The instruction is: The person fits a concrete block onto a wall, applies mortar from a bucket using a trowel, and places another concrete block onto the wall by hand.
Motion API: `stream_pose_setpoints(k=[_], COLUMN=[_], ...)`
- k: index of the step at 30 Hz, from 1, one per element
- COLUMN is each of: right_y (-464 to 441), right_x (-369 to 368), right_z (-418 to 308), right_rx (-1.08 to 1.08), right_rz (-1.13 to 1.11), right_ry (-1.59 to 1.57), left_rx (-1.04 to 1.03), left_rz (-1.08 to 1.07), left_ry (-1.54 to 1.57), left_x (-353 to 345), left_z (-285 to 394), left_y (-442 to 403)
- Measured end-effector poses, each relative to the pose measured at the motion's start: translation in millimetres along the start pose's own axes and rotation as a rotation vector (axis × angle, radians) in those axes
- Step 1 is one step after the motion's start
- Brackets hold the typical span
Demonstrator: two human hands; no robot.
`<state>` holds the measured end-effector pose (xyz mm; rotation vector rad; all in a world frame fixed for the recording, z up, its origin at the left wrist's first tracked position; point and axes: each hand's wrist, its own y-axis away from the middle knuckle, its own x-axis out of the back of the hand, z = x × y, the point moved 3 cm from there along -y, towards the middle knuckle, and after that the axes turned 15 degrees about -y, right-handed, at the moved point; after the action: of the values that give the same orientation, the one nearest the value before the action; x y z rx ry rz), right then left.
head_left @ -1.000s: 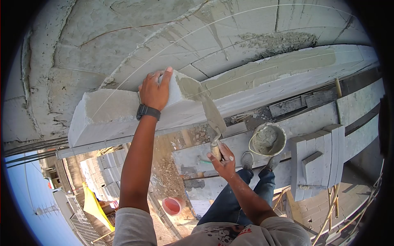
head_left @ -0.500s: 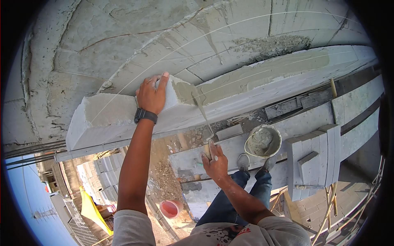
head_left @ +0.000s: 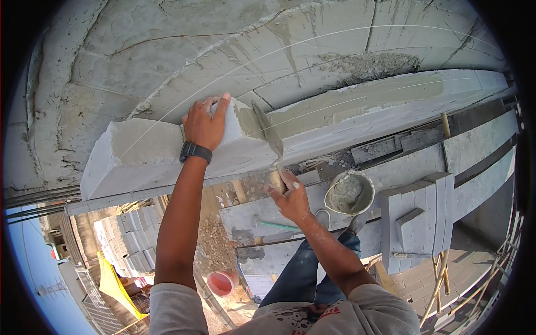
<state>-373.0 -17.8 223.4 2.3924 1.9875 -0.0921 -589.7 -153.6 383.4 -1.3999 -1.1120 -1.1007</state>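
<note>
My left hand [head_left: 205, 124], with a dark watch at the wrist, grips the top of a pale block [head_left: 241, 127] standing on the wall. Grey mortar coats that block's right end face. In my right hand [head_left: 288, 194] is the wooden handle of a trowel [head_left: 270, 133], its blade upright against the mortared end. To the right, a mortar layer covers the top of the lower block course [head_left: 357, 106]. Another pale block [head_left: 146, 146] stands left of my left hand. A thin white string runs over the blocks.
A bucket of mortar [head_left: 349, 193] stands on the planks near my feet. Right of it is a stack of grey blocks [head_left: 417, 219]. A pink bucket [head_left: 222, 283] is lower down. Behind the blocks rises a grey wall [head_left: 223, 61].
The trowel blade has moved up and left along the block's mortared end, and my right hand has shifted up and left. My left hand keeps its hold. The view has shifted slightly.
</note>
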Motion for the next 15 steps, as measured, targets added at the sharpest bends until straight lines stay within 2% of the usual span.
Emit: stream_pose_setpoints(k=[3, 9, 10, 13, 15], right_y=[5.7, 19.3, 26.2, 54.9, 83.1], right_x=[-12.3, -44.1, -48.7, -56.4, -50.3], right_z=[-11.4, -31.4, -32.9, -24.2, -19.6], right_rx=[0.052, 0.157, 0.087, 0.184, 0.118], right_rz=[0.011, 0.064, 0.028, 0.105, 0.073], right_ry=[-0.088, 0.069, 0.031, -0.081, -0.106], left_rx=[0.002, -0.006, -0.008, -0.008, -0.005], left_rz=[-0.006, 0.025, 0.027, 0.022, 0.015], left_ry=[0.001, 0.001, 0.012, 0.005, -0.004], left_x=[-1.6, -2.7, -2.8, -0.6, 0.0], left_z=[-0.8, -0.5, -0.4, -0.1, -0.3], left_y=[-1.1, -0.7, -0.7, -1.1, 0.3])
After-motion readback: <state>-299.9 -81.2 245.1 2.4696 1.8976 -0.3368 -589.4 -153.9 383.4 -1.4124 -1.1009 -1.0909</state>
